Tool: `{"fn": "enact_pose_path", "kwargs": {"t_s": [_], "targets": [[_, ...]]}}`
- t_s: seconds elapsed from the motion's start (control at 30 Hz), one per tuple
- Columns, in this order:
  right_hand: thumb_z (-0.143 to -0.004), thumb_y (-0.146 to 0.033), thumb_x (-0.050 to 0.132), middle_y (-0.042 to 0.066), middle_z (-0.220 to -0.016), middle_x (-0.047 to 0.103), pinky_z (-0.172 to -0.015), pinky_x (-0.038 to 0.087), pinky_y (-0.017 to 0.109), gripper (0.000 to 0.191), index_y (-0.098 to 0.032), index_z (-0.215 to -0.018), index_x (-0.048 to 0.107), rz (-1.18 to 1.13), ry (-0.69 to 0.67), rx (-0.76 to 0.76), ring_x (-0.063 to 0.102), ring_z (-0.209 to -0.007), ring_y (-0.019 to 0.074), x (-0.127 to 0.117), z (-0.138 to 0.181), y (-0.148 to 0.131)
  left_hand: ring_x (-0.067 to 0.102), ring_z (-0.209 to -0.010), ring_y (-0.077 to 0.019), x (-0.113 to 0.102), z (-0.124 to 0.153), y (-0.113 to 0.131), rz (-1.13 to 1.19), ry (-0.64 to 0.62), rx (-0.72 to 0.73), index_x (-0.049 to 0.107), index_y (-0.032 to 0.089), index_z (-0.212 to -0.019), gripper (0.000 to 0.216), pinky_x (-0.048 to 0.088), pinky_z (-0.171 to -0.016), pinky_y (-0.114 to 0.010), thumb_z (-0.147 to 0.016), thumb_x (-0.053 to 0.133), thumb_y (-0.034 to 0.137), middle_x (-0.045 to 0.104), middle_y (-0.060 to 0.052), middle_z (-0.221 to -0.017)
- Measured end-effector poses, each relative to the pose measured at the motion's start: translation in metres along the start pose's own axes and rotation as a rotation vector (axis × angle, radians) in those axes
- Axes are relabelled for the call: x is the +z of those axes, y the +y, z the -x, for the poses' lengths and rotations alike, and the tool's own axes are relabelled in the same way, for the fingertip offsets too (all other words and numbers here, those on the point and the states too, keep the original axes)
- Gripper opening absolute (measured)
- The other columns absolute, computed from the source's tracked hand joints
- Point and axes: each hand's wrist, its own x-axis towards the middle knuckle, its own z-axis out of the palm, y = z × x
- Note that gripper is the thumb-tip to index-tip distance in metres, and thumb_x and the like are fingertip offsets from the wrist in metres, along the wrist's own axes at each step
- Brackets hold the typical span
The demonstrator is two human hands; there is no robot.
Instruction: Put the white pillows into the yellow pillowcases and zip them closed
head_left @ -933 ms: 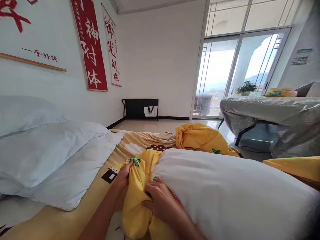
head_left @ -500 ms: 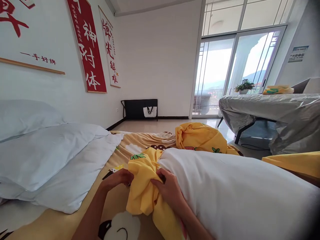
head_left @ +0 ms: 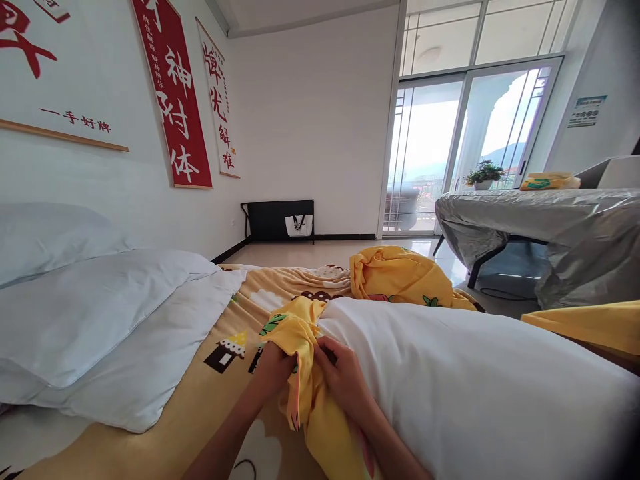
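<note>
A big white pillow (head_left: 465, 387) lies across the bed in front of me. Its near end sits in the bunched mouth of a yellow printed pillowcase (head_left: 313, 393). My left hand (head_left: 273, 370) is closed on the yellow cloth from the left side. My right hand (head_left: 345, 380) grips the same cloth right where it meets the white pillow's end. Both hands are close together, almost touching.
White pillows (head_left: 95, 313) are stacked at the left on a yellow cartoon-print sheet (head_left: 220, 387). More crumpled yellow fabric (head_left: 400, 277) lies further back. A table under a silver cover (head_left: 540, 223) stands at the right, before glass sliding doors (head_left: 455, 147).
My left hand has moved right, from beside the pillowcase to gripping it next to my right hand. The bunched yellow cloth has been gathered tighter at the pillow's end.
</note>
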Motion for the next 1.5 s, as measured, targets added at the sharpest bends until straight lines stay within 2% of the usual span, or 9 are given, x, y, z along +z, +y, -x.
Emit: {"fn": "enact_pose_path", "kwargs": {"t_s": [0.23,0.37,0.57,0.73,0.9,1.03,1.37,1.43,1.5], "targets": [[-0.082,-0.028,0.048,0.001,-0.076,0.062,-0.068,0.040,0.025,0.017,-0.018,-0.079,0.061,-0.142,-0.148,0.015,0.053,-0.074,0.0148,-0.010,-0.003,0.000,0.062,-0.082,-0.0229,0.004,0.002,-0.001,-0.038,-0.009,0.035,0.059,0.016,-0.093,0.028,0.048,-0.072,-0.032,-0.080,0.054,0.040,0.067,-0.010,-0.092],[-0.074,-0.017,0.051,0.001,-0.080,0.064,-0.067,0.039,0.024,0.018,-0.018,-0.088,0.061,-0.027,-0.121,0.038,0.053,-0.072,0.0142,-0.009,0.000,-0.004,0.063,-0.086,-0.0222,0.003,0.001,-0.003,0.079,-0.107,0.049,0.061,0.015,-0.095,0.025,0.048,-0.077,-0.032,-0.078,0.060,0.033,0.068,-0.009,-0.094],[-0.068,-0.010,0.051,-0.001,-0.066,0.058,-0.059,0.032,0.023,0.008,-0.018,-0.068,0.052,0.154,-0.091,0.075,0.047,-0.064,0.0123,0.001,0.001,-0.001,0.063,-0.086,-0.0230,0.004,0.004,0.001,0.309,-0.173,-0.120,0.065,0.013,-0.100,0.032,0.050,-0.073,-0.030,-0.071,0.066,0.027,0.069,-0.007,-0.090],[-0.072,-0.018,0.054,-0.004,-0.061,0.054,-0.057,0.034,0.023,0.004,-0.018,-0.074,0.058,0.070,-0.082,0.104,0.045,-0.058,0.0117,-0.011,-0.002,-0.004,0.064,-0.082,-0.0220,0.002,0.001,0.004,0.531,-0.200,-0.228,0.067,0.013,-0.097,0.040,0.049,-0.069,-0.027,-0.060,0.075,0.026,0.070,-0.007,-0.085],[-0.080,-0.023,0.047,0.000,-0.069,0.059,-0.063,0.038,0.026,0.015,-0.021,-0.084,0.062,0.245,0.027,0.025,0.051,-0.064,0.0148,-0.023,0.000,-0.017,0.064,-0.082,-0.0219,-0.001,-0.001,0.003,0.628,-0.145,-0.261,0.067,0.013,-0.095,0.045,0.049,-0.069,-0.026,-0.053,0.079,0.023,0.070,-0.007,-0.086],[-0.084,-0.024,0.043,0.002,-0.076,0.062,-0.066,0.041,0.027,0.019,-0.021,-0.086,0.061,0.289,0.068,0.010,0.054,-0.069,0.0161,-0.023,0.001,-0.018,0.064,-0.082,-0.0212,-0.003,0.000,0.003,0.618,-0.113,-0.277,0.066,0.014,-0.098,0.049,0.048,-0.066,-0.024,-0.052,0.079,0.019,0.070,-0.007,-0.088],[-0.090,-0.019,0.036,0.007,-0.095,0.062,-0.079,0.042,0.032,0.023,-0.020,-0.093,0.058,0.358,0.350,-0.069,0.055,-0.090,0.0199,-0.026,-0.003,0.006,0.061,-0.070,-0.0190,-0.044,-0.008,-0.003,0.375,-0.318,-0.326,0.068,0.013,-0.097,0.046,0.046,-0.063,-0.026,-0.056,0.076,0.032,0.066,-0.003,-0.069],[-0.090,-0.016,0.035,0.007,-0.092,0.061,-0.078,0.042,0.033,0.024,-0.020,-0.091,0.058,0.443,0.335,-0.072,0.054,-0.088,0.0206,-0.025,-0.003,0.010,0.059,-0.066,-0.0182,-0.049,-0.009,-0.006,0.254,-0.360,-0.303,0.068,0.014,-0.094,0.039,0.045,-0.062,-0.026,-0.060,0.073,0.033,0.063,-0.001,-0.063],[-0.090,-0.013,0.035,0.006,-0.086,0.059,-0.076,0.040,0.034,0.025,-0.021,-0.084,0.058,0.558,0.259,-0.079,0.053,-0.085,0.0209,-0.022,-0.003,0.011,0.058,-0.069,-0.0197,-0.049,-0.007,-0.009,0.137,-0.280,-0.256,0.068,0.016,-0.090,0.032,0.046,-0.065,-0.028,-0.064,0.069,0.033,0.062,-0.001,-0.064]]}}
